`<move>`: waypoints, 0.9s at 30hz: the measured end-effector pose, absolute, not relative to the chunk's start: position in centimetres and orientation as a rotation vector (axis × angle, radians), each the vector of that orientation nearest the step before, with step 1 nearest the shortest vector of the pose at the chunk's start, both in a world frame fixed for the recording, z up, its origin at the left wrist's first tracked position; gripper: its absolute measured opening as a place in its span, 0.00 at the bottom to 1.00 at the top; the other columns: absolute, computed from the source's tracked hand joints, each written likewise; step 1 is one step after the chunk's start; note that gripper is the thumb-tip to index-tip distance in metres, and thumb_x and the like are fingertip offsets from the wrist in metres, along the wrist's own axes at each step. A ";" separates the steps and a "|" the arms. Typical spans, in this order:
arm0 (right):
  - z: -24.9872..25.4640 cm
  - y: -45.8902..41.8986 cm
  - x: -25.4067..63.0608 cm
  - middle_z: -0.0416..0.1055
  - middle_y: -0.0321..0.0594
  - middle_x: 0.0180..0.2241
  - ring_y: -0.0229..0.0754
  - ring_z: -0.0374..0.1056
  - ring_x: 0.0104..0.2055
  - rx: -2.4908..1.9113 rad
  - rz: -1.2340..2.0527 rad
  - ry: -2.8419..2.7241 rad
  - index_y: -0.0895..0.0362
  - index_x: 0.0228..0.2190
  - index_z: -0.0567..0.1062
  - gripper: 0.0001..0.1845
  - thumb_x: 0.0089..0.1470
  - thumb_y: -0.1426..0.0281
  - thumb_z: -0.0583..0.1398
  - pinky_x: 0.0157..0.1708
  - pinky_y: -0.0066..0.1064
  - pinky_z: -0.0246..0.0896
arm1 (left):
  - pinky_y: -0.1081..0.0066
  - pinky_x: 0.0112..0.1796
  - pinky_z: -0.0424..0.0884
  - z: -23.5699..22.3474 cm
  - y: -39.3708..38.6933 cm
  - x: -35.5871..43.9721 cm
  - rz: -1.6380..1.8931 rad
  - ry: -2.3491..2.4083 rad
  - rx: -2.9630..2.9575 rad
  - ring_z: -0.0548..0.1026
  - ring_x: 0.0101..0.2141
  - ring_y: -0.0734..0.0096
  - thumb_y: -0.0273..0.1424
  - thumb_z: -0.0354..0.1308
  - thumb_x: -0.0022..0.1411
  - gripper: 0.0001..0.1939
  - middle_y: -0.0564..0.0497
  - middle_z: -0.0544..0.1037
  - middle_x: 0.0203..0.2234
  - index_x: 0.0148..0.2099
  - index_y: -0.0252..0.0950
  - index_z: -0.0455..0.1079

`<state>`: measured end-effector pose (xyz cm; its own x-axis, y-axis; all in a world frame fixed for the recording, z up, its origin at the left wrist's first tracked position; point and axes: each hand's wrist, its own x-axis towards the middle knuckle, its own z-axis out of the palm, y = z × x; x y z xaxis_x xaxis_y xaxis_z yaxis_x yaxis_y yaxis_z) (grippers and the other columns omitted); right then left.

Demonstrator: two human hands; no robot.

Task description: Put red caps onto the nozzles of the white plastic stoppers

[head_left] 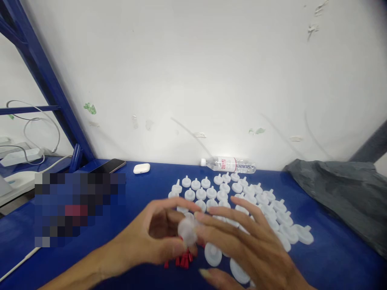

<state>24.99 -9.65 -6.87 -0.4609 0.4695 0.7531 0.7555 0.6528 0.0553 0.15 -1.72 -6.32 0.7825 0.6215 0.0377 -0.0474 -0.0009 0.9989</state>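
My left hand (165, 231) is closed, thumb and fingers pinching a translucent white round plastic cap (187, 231). My right hand (250, 245) is beside it with fingers stretched out and thumb apart. Its fingertips are at the cap's right side; whether they press on it is blurred. Beneath the hands lie several small red plastic pieces (184, 259), partly hidden. Many similar white caps with narrow stems (201, 193) cover the blue table around and behind my right hand. One flat round cap (213, 254) shows between the hands.
A clear water bottle (228, 164) lies on its side along the white wall. To its left are a white earbud case (142, 168) and a dark phone (109, 166). Grey cloth (338, 197) covers the right side of the blue table (133, 189). A blue frame post (51, 80) rises at left.
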 end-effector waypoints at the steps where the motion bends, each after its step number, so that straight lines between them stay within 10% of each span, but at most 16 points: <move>1: -6.6 -9.6 25.2 0.83 0.29 0.53 0.43 0.79 0.55 -0.958 -0.430 -2.092 0.43 0.57 0.75 0.15 0.73 0.61 0.58 0.72 0.44 0.61 | 0.68 0.40 0.75 -5.8 -0.9 -0.3 0.627 0.569 1.538 0.82 0.38 0.64 0.55 0.74 0.57 0.36 0.45 0.85 0.39 0.59 0.39 0.73; 9: -7.0 -8.2 26.8 0.79 0.31 0.34 0.47 0.79 0.45 -0.947 -0.356 -2.210 0.51 0.41 0.79 0.02 0.68 0.69 0.63 0.70 0.58 0.60 | 0.68 0.32 0.65 -5.2 3.3 -3.5 0.684 1.272 1.977 0.75 0.30 0.66 0.54 0.62 0.68 0.24 0.52 0.81 0.30 0.48 0.37 0.81; 18: -7.5 -8.3 27.1 0.78 0.27 0.35 0.42 0.77 0.49 -0.886 -0.329 -2.309 0.49 0.38 0.78 0.07 0.63 0.72 0.69 0.78 0.43 0.43 | 0.52 0.50 0.68 -6.5 3.3 -3.2 0.552 1.381 2.411 0.77 0.44 0.51 0.51 0.56 0.70 0.20 0.46 0.83 0.42 0.44 0.42 0.80; 27: -7.3 -9.2 26.6 0.79 0.26 0.34 0.37 0.78 0.46 -0.775 -0.178 -2.293 0.46 0.34 0.77 0.09 0.71 0.64 0.63 0.74 0.35 0.55 | 0.45 0.60 0.68 -5.7 3.0 -3.9 0.565 1.255 2.615 0.73 0.55 0.50 0.37 0.54 0.73 0.15 0.42 0.79 0.52 0.52 0.38 0.78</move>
